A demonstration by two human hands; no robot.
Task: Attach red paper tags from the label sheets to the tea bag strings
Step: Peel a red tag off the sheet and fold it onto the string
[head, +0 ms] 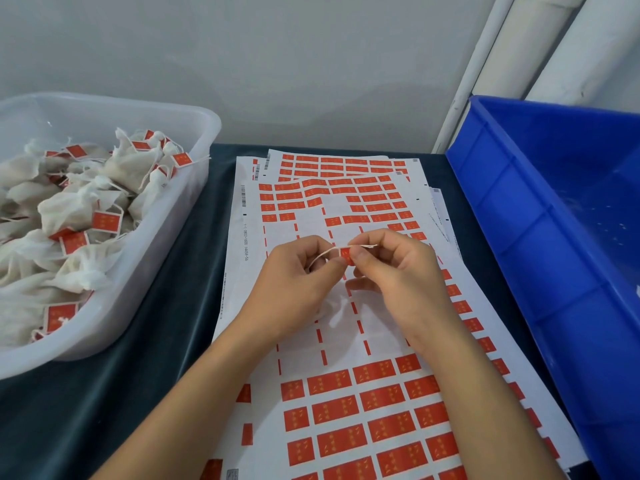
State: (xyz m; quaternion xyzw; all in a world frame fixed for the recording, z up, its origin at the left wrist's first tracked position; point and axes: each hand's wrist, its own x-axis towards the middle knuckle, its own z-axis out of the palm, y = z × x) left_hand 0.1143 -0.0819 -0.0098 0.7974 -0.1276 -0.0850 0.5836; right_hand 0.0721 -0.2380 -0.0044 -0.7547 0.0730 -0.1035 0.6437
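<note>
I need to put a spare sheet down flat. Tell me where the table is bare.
Bare dark tablecloth shows in the strip between the white tub and the label sheets, widening toward the near left corner. The centre is covered by the sheets, both hands working above. On the right, the blue bin borders the sheets.

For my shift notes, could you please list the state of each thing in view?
Left hand: pinching the string.
Right hand: pinching the red tag onto the string.
Top label sheet: partly peeled.
White tub: full of tagged tea bags.
Blue bin: looks empty.
</note>
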